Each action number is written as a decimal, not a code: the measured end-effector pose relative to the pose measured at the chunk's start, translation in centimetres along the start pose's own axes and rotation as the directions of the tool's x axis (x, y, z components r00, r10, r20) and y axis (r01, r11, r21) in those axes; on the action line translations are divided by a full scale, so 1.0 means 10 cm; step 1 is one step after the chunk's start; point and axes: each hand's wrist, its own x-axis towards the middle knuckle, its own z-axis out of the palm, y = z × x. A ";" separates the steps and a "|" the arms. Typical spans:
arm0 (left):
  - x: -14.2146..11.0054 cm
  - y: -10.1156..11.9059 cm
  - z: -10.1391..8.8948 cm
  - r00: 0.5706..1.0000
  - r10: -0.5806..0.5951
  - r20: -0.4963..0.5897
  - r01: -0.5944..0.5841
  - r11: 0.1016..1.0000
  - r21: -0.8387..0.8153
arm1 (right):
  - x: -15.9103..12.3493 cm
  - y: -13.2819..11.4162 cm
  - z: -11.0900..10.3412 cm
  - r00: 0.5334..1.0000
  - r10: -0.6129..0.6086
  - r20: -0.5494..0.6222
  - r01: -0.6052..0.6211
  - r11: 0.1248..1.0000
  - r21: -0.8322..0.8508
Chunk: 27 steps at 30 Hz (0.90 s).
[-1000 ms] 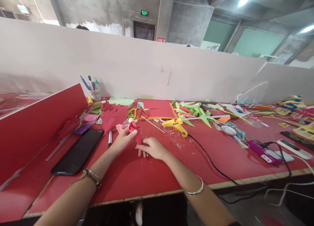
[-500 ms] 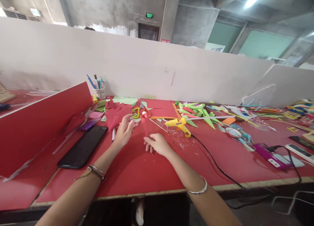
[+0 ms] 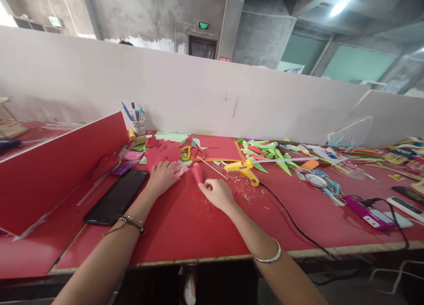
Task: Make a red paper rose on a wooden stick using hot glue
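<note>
A red paper cone [image 3: 197, 174], pale at its wide far end, is pinched by its narrow end between the thumb and fingers of my right hand [image 3: 217, 193]. My left hand [image 3: 162, 177] lies palm down on the tabletop with its fingers reaching forward, beside a crumpled clear pinkish plastic bag [image 3: 183, 168]. Whether its fingertips touch the bag I cannot tell. Torn red paper [image 3: 165, 150] spreads just beyond that hand. Behind the cone lie scissors with yellow and red handles [image 3: 186, 153] and a thin wooden stick [image 3: 213, 167].
A yellow glue gun [image 3: 243, 169] with a black cord lies right of my right hand. Green and red paper cones [image 3: 268, 152] are heaped behind it. A black phone [image 3: 115, 199] and a red upright panel [image 3: 66, 168] are at left, a purple power strip [image 3: 369, 212] at right.
My left hand has come away from the cone's far end and lowered to the table on the left. The cone stays in my right hand, now tilted further left.
</note>
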 end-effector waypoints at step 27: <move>0.00 0.52 -0.29 0.978 0.180 0.104 -0.100 0.848 -0.521 | 0.17 0.02 -0.21 0.910 -0.414 0.028 0.369 0.838 0.403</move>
